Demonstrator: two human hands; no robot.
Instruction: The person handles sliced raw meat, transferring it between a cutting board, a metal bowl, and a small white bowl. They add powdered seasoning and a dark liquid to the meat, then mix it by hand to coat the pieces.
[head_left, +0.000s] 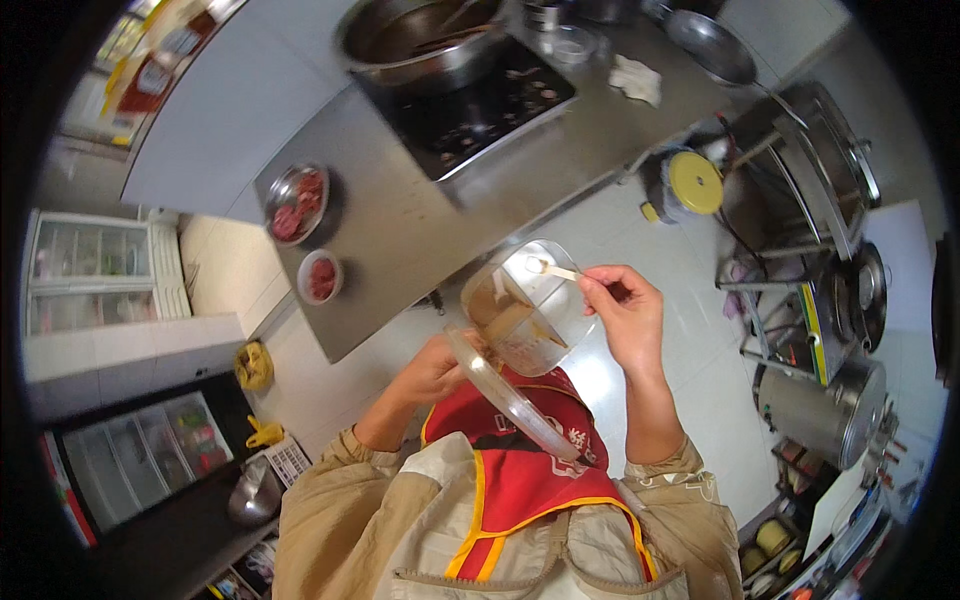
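My left hand (437, 373) grips a clear plastic seasoning box (536, 361) in front of my red apron (525, 480). Its lid (514, 405) is raised and seen nearly edge-on, partly covering that hand's fingers. Inside, a divider separates brown powder (491, 300) from a compartment with white contents (525, 262). Between the thumb and fingers of my right hand (626, 315) is the handle of a small pale spoon (559, 272). The spoon's end is over the white compartment; whether it touches the contents I cannot tell.
On the steel counter (397, 262) are a metal bowl of red meat (319, 225), a white cup of red meat (303, 276) and a large pot (420, 69) on a black cooktop (495, 112). A yellow-lidded bucket (696, 183) stands right, near metal racks (765, 300).
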